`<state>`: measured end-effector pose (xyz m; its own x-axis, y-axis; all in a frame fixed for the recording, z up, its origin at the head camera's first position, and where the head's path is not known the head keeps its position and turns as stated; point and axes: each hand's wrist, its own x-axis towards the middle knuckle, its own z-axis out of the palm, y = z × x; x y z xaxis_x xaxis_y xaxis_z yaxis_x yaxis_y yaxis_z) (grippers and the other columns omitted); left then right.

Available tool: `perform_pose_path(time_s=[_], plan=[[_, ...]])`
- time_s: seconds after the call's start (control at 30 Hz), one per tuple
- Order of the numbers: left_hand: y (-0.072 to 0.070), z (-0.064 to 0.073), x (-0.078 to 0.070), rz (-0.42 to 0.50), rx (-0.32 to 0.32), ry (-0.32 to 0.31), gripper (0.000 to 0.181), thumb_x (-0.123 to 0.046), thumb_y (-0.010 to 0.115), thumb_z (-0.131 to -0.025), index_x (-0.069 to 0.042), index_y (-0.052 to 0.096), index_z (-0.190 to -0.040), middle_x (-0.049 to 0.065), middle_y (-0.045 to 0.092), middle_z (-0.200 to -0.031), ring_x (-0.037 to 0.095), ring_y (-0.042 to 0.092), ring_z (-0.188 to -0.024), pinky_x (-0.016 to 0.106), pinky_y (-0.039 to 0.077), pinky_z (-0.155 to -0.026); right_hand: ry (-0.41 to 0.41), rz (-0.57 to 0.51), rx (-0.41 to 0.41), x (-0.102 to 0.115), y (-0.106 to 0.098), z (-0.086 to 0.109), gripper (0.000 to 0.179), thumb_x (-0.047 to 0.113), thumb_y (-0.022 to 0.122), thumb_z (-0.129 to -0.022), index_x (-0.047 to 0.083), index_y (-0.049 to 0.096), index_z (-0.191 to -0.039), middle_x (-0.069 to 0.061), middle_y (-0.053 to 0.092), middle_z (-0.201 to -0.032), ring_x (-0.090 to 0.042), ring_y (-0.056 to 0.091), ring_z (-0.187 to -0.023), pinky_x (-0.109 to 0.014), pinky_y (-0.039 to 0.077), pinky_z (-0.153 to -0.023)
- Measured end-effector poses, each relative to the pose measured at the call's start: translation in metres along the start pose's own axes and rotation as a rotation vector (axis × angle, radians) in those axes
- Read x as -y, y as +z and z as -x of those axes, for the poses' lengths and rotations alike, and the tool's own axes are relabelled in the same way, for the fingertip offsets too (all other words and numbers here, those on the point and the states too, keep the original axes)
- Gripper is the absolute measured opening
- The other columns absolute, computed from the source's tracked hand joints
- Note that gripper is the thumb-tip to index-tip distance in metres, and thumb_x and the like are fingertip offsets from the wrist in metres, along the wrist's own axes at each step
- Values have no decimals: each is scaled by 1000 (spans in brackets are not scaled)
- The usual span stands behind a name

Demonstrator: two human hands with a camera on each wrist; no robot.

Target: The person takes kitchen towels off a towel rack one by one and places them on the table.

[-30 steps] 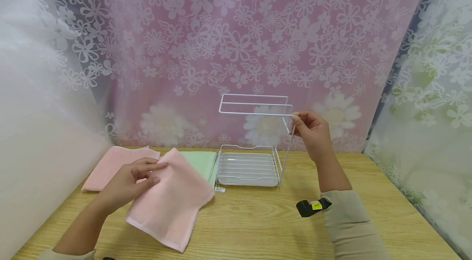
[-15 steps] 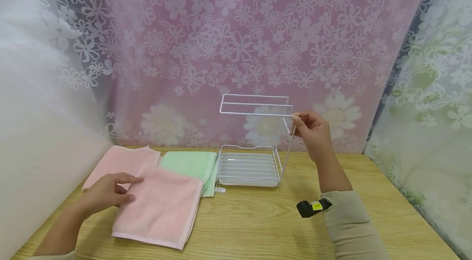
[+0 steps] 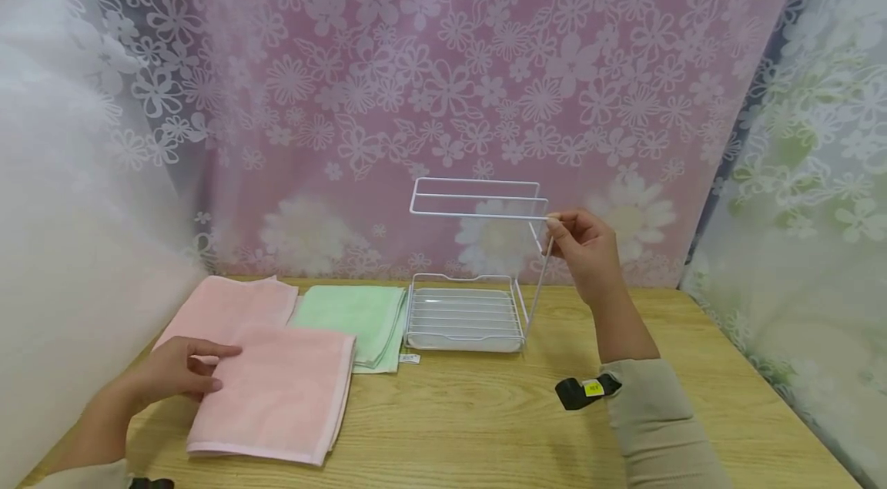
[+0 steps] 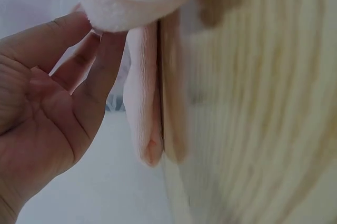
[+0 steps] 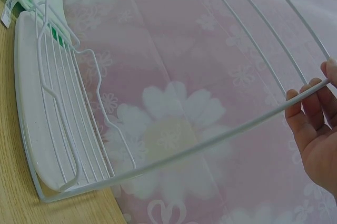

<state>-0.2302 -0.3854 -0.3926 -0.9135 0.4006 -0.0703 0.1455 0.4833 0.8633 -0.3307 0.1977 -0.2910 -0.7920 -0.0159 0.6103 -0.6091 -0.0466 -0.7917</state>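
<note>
My left hand point(image 3: 176, 375) pinches the left edge of a folded pink towel point(image 3: 277, 396) between thumb and fingers. In the left wrist view this towel point(image 4: 121, 2) is held just off the wooden surface, its fold at the fingertips. A second pink towel point(image 3: 225, 308) lies flat behind it, and a folded green towel point(image 3: 353, 319) with a small white tag lies to the right, partly covered. My right hand point(image 3: 585, 254) grips the upper front corner of a white wire rack point(image 3: 478, 216). In the right wrist view its fingers curl round the wire point(image 5: 210, 142).
Under the rack's lower wires sits a white tray point(image 3: 464, 343), close beside the green towel. The wooden table point(image 3: 471, 427) stretches to the front and right. Flowered curtains point(image 3: 443, 88) enclose the back and both sides.
My left hand has brought the pink towel left and lower, and it has gone from hanging slantwise to lying flatter. More of the green towel shows. My right hand stays on the rack.
</note>
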Motion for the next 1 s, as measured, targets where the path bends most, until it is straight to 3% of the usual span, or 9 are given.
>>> perform_pose_path(time_s=[0.13, 0.27, 0.4, 0.5, 0.67, 0.8, 0.9, 1.0], plan=[[-5, 4, 7, 31, 25, -51, 57, -6, 73, -86, 17, 47, -132, 47, 38, -132, 9, 65, -96, 40, 58, -71, 3, 0, 0, 0, 0, 0, 12, 14, 64, -95, 2, 68, -96, -9, 60, -76, -18, 60, -64, -26, 56, -66], [-7, 7, 11, 48, 28, -97, 59, -8, 74, -86, 15, 46, -133, 38, 51, -125, 19, 66, -91, 38, 58, -74, 7, 16, -9, 1, 0, 1, 14, 15, 64, -96, 2, 68, -97, -8, 60, -77, -17, 61, -64, -26, 57, -67], [-7, 7, 13, 53, 34, -101, 61, -9, 74, -86, 14, 45, -134, 24, 60, -118, 19, 65, -89, 36, 58, -75, 4, 24, -1, 1, -1, 0, 18, 15, 64, -96, -2, 66, -99, -8, 60, -78, -18, 61, -65, -26, 57, -67], [-8, 7, 15, 42, 25, -85, 61, -9, 75, -85, 16, 46, -132, 27, 61, -116, 15, 65, -91, 35, 58, -74, 5, 48, 21, 3, -2, 0, 20, 15, 64, -95, -4, 66, -103, -9, 62, -80, -18, 63, -68, -27, 57, -69], [-10, 7, 17, 34, -18, -50, 58, -7, 76, -84, 19, 48, -128, 40, 54, -121, 6, 65, -94, 37, 58, -74, 0, 208, 61, 5, -9, 8, 34, 16, 66, -95, 3, 63, -126, -11, 62, -97, -16, 63, -80, -23, 56, -77], [-12, 8, 17, 42, -42, -28, 54, -5, 73, -86, 18, 50, -128, 40, 51, -125, 4, 65, -95, 36, 58, -75, 25, 340, 86, 2, -18, 24, 45, 20, 67, -95, 2, 56, -134, -14, 61, -116, -11, 62, -92, -20, 54, -79], [-12, 12, 16, 48, -84, -15, 52, -5, 72, -88, 15, 51, -131, 33, 56, -125, 4, 66, -96, 35, 58, -76, 53, 414, 120, -2, -25, 37, 44, 22, 66, -95, 1, 57, -132, -15, 60, -124, -8, 60, -99, -18, 52, -81], [-11, 17, 14, 73, -127, -17, 48, -6, 70, -89, 8, 54, -133, 18, 65, -122, 5, 66, -97, 33, 57, -76, 67, 457, 141, -6, -33, 50, 43, 23, 66, -95, 1, 59, -131, -12, 59, -127, -10, 58, -104, -15, 50, -84]])
